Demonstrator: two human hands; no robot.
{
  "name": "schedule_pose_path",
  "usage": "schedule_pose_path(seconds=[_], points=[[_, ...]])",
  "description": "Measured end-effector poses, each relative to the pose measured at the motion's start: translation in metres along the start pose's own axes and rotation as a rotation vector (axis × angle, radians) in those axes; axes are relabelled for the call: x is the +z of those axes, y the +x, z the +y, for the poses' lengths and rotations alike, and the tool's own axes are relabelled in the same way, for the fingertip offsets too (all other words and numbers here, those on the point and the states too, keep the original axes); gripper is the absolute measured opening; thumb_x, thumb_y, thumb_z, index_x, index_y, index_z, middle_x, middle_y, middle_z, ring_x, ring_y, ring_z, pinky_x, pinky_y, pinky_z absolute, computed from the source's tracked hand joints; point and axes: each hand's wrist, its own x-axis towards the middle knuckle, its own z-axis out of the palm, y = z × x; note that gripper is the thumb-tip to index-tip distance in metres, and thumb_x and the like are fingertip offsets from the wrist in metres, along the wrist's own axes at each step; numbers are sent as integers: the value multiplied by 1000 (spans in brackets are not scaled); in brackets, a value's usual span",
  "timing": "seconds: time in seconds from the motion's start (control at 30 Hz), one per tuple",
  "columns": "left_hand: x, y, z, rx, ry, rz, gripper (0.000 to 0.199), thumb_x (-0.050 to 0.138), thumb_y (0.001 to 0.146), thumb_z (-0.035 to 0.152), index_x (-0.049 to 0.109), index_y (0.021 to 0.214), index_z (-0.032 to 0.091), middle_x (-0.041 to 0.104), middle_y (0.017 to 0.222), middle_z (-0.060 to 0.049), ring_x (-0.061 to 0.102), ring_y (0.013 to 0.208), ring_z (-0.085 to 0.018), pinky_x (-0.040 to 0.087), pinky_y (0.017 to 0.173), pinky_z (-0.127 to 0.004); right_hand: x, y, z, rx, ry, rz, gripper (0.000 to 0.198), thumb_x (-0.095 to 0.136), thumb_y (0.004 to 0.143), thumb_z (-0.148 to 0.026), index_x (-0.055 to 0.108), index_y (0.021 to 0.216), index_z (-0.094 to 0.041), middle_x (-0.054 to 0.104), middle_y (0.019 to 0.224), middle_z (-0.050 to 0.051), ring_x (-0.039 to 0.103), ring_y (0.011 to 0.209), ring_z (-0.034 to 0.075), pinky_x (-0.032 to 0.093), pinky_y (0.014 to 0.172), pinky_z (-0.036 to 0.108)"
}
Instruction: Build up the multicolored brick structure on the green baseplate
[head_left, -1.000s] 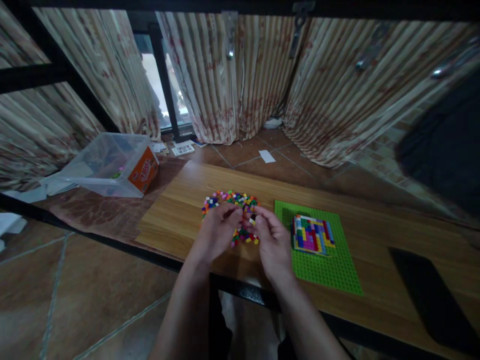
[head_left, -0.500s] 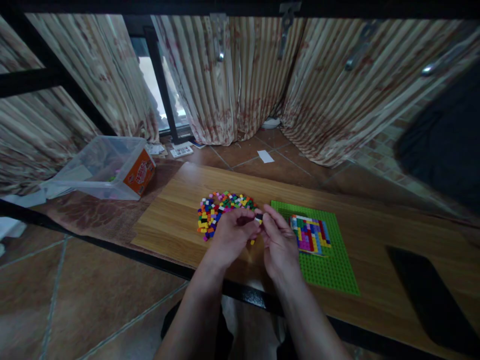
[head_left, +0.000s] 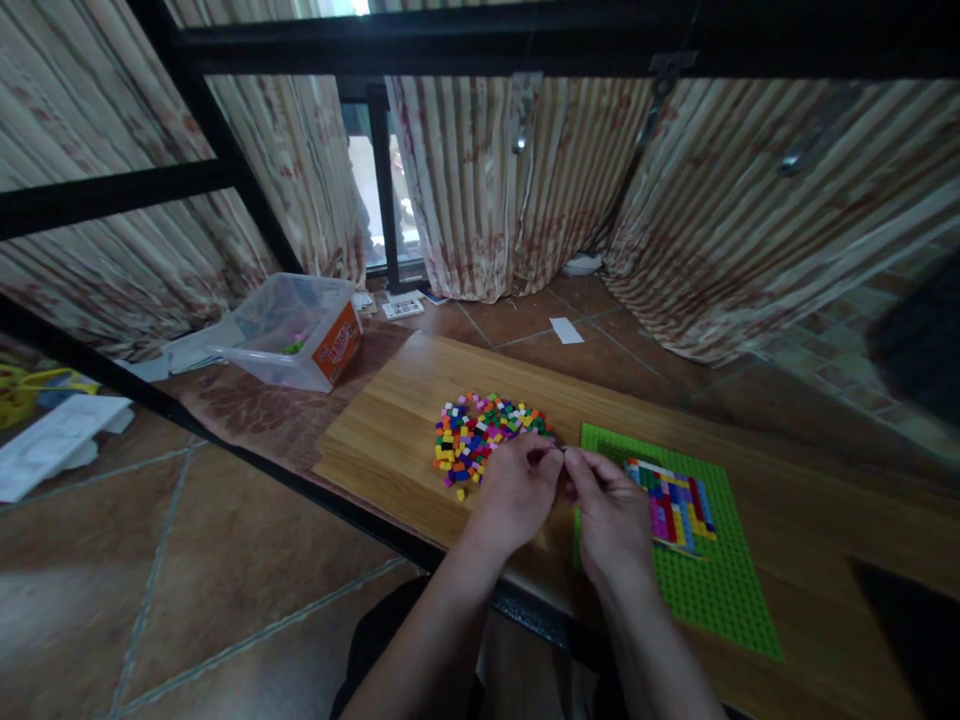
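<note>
My left hand and my right hand meet fingertip to fingertip above the wooden board. Both are closed in a pinch on small building bricks, of which only a dark sliver shows between the fingers. Behind and left of my left hand lies a loose heap of multicoloured bricks, partly covered by that hand. A single yellow brick sits apart at its near side. Beside my right hand is a green baseplate bearing a flat patch of coloured bricks, whose left part the hand hides.
A clear plastic box with an orange label stands left of the wooden board. A dark flat object lies at the right. Black metal bars cross in front of striped curtains. A white card lies beyond the board.
The view has swung left, so everything sits further right and slightly lower. My hands stay together in a pinch; the black and light bricks seen between the fingers before are now mostly hidden.
</note>
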Motion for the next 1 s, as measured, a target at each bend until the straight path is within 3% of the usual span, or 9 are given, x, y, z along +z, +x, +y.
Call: schedule_pose_path(seconds=[0.13,0.27,0.37,0.43,0.53,0.6,0.7,0.8,1.0], points=[[3,-2,1,-37,-2,-7,17,52,86,20,61,72,16,62,65,-1,58,61,-12,45,59,-22,1,-1,0,78,156,-48,31,80,67,-46,73,77,-18,65,64,-1,53,58,11,42,54,24],[2,-1,1,-116,-233,-130,16,49,86,17,57,71,16,59,62,1,56,54,-10,46,55,-21,1,-1,-4,214,349,-116,30,86,61,-41,69,69,-18,56,57,-4,49,53,9,42,51,22],[-3,3,-1,-146,-332,-197,16,51,86,19,58,73,15,58,61,1,55,53,-10,46,55,-21,1,-1,-4,255,365,-125,32,86,59,-43,67,67,-18,57,58,-4,50,54,9,44,53,23],[-11,6,-4,-120,-243,-167,17,53,86,22,60,73,14,58,61,1,54,53,-10,44,55,-21,1,0,-1,193,263,-81,34,82,62,-47,68,70,-18,58,59,-3,50,53,10,43,53,24],[-28,10,-8,-60,122,0,20,55,84,22,62,67,15,55,58,2,48,54,-9,35,53,-20,1,1,5,39,-65,-3,37,71,73,-55,70,80,-19,62,60,-2,54,54,14,43,53,27],[-38,11,-11,-47,346,45,23,55,82,18,61,61,14,53,56,3,46,55,-9,32,55,-22,0,1,8,-61,-301,-21,37,64,79,-54,71,84,-19,67,66,1,59,59,17,45,57,30],[-46,11,-14,-43,517,48,22,56,81,17,63,60,15,56,57,2,47,57,-10,31,56,-23,0,0,9,-202,-540,-86,31,58,84,-47,73,84,-20,72,76,4,64,68,20,47,66,32],[-46,11,-15,-53,600,47,17,57,79,17,65,64,16,59,60,1,49,59,-11,31,58,-24,2,0,10,-286,-626,-99,28,55,85,-42,74,84,-21,75,85,7,67,78,22,48,74,34],[-46,12,-15,-33,639,40,17,55,80,18,68,68,16,61,62,-1,51,60,-12,32,57,-24,4,1,13,-272,-622,-97,28,55,86,-40,74,91,-21,76,92,7,69,83,22,50,78,34]])
